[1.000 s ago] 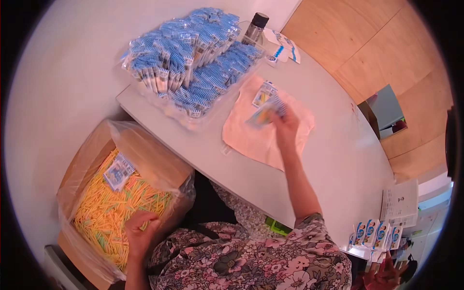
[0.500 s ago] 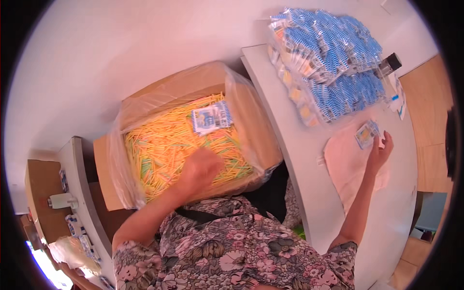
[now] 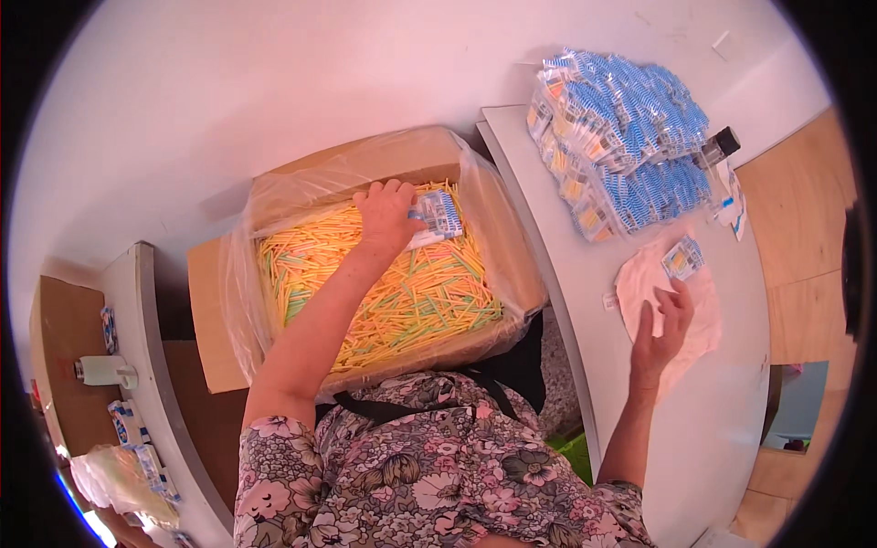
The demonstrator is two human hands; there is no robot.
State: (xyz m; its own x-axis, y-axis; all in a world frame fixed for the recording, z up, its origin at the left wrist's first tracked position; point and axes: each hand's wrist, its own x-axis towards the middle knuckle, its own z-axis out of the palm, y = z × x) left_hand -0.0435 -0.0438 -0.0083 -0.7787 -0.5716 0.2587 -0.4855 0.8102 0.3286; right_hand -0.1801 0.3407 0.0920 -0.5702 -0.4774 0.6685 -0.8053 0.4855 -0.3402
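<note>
My left hand (image 3: 385, 217) reaches into a cardboard box (image 3: 219, 315) lined with clear plastic and filled with yellow, orange and green sticks (image 3: 393, 292). Its fingers rest on a small blue and white packet (image 3: 437, 217) lying on the sticks. My right hand (image 3: 662, 331) hovers with fingers spread over a pale pink cloth (image 3: 708, 315) on the white table (image 3: 722, 438). Another small packet (image 3: 683, 258) lies on the cloth just beyond the fingertips.
A large heap of blue and white packets (image 3: 621, 137) sits at the table's far end, with a dark-capped bottle (image 3: 720, 146) beside it. To the left, a low shelf (image 3: 137, 365) holds a tape roll (image 3: 100, 370) and more packets.
The view swung left toward the box. My left hand moved up across the sticks to the packet in the box. My right hand let go of its packet, which lies on the cloth.
</note>
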